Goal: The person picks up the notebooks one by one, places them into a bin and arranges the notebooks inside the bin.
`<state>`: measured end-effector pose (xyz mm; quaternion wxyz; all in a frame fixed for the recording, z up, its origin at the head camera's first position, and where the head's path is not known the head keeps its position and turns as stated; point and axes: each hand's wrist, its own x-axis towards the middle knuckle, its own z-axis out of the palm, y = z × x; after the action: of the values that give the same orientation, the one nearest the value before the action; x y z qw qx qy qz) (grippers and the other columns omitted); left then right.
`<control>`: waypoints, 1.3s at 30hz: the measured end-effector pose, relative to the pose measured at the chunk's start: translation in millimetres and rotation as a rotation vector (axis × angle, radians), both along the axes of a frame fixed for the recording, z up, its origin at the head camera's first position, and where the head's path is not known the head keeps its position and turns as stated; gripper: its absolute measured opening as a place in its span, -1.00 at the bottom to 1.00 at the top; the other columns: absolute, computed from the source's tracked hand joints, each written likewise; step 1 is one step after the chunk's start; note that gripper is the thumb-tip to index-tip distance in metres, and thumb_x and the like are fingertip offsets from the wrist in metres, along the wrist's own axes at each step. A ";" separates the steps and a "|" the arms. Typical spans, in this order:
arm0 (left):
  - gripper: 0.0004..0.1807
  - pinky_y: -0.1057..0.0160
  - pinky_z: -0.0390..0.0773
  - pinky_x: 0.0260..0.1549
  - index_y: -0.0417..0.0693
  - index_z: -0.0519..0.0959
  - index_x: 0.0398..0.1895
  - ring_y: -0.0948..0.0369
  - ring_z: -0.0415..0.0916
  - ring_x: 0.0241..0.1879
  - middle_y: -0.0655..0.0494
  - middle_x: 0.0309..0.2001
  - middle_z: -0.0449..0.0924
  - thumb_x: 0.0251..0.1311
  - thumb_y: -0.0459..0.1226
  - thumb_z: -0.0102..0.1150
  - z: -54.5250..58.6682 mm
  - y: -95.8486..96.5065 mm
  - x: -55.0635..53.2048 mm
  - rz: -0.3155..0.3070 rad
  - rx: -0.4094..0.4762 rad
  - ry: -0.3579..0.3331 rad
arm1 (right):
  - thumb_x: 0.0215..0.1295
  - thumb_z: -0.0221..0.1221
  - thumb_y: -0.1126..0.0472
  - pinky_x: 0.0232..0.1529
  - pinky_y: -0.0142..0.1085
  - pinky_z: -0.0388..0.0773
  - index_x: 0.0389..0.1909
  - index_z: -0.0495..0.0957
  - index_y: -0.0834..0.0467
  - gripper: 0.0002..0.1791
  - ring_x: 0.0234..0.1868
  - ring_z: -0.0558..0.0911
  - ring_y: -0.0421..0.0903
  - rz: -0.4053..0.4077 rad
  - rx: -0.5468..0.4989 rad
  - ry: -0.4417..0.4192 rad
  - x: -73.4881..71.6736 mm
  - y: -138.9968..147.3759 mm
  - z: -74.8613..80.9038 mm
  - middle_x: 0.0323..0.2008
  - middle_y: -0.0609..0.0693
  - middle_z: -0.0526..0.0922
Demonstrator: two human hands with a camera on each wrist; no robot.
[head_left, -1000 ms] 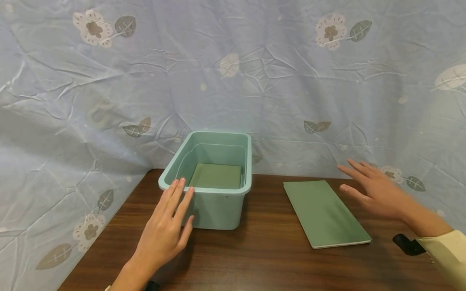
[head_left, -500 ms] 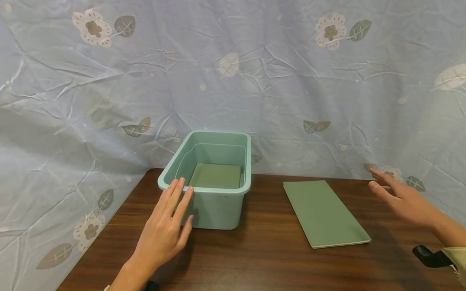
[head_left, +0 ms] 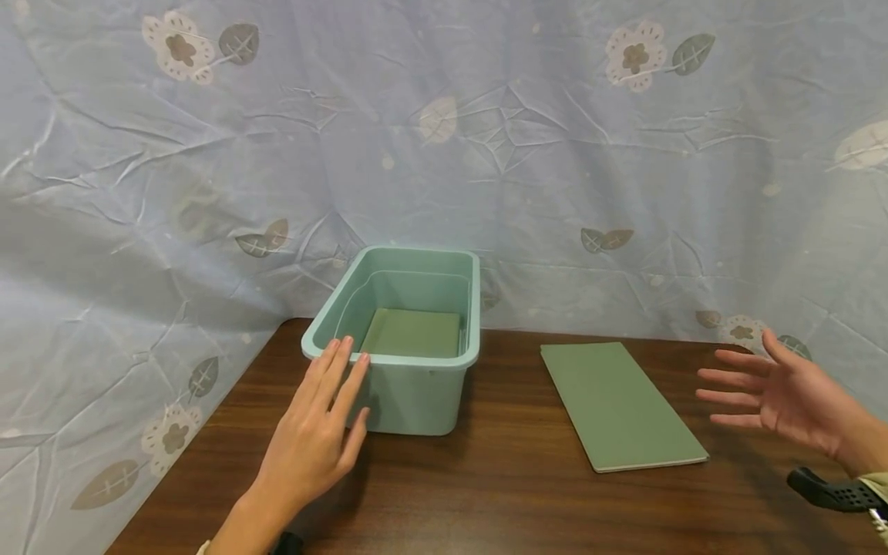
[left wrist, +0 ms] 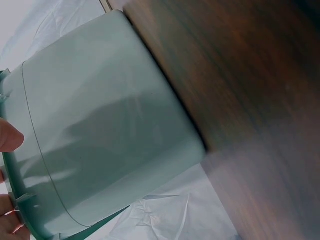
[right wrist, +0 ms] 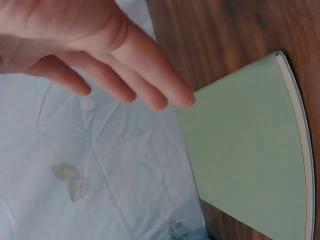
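Note:
A pale green plastic bin (head_left: 409,397) stands on the brown table, with a green notebook (head_left: 414,334) lying flat inside it. My left hand (head_left: 308,432) has its fingers straight, the tips at the bin's near rim; the left wrist view shows the bin's side wall (left wrist: 110,125) and a few fingertips by the rim. A second green notebook (head_left: 623,406) lies flat on the table to the right of the bin. Beyond its right side my right hand (head_left: 791,393) hovers, palm turned up and inward, fingers spread and holding nothing.
A bluish floral cloth (head_left: 527,154) hangs behind and to the left of the table. The dark wood tabletop (head_left: 513,501) runs between the bin and the loose notebook. A black strap (head_left: 825,491) sits on my right wrist.
My right hand has moved right, away from over the notebook's edge, and has turned from palm down to palm up. My left hand, the bin and both notebooks stay put.

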<state>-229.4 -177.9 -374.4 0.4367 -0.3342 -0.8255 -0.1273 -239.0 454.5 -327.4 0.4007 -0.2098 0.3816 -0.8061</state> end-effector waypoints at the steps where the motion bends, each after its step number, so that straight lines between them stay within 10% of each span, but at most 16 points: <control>1: -0.37 0.00 0.06 0.52 -0.26 0.26 0.45 -0.18 0.09 0.49 -0.24 0.51 0.09 0.43 -0.10 -0.20 -0.2 -0.1 0.1 0.001 0.000 0.001 | 0.42 -0.71 -0.37 0.50 0.21 -0.09 0.45 0.29 -0.02 -0.10 0.49 0.24 0.21 0.015 -0.019 -0.035 0.6 0.8 -2.5 0.45 0.12 0.31; 18: -0.37 -0.04 0.09 0.51 -0.26 0.26 0.45 -0.17 0.10 0.49 -0.23 0.52 0.08 0.42 -0.10 -0.20 0.0 1.1 -0.5 0.012 -0.006 0.003 | 0.38 -0.46 -0.47 0.49 0.23 0.05 0.07 0.62 0.04 -0.12 0.28 0.53 0.11 -0.195 0.268 -0.297 22.5 11.0 -61.4 0.16 0.12 0.59; 39: -0.37 -0.01 0.07 0.51 -0.26 0.26 0.45 -0.17 0.09 0.50 -0.23 0.52 0.09 0.41 -0.11 -0.18 1.2 0.6 -0.5 0.003 0.003 -0.001 | 0.35 -0.16 -0.43 0.41 0.18 0.28 -0.03 0.58 0.18 -0.24 0.07 0.62 0.07 -0.547 0.475 -0.346 25.0 -2.0 -67.4 -0.04 0.11 0.61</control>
<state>-229.9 -177.4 -373.2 0.4371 -0.3321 -0.8260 -0.1280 -213.9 452.5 -394.7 0.2673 0.1370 0.5260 -0.7957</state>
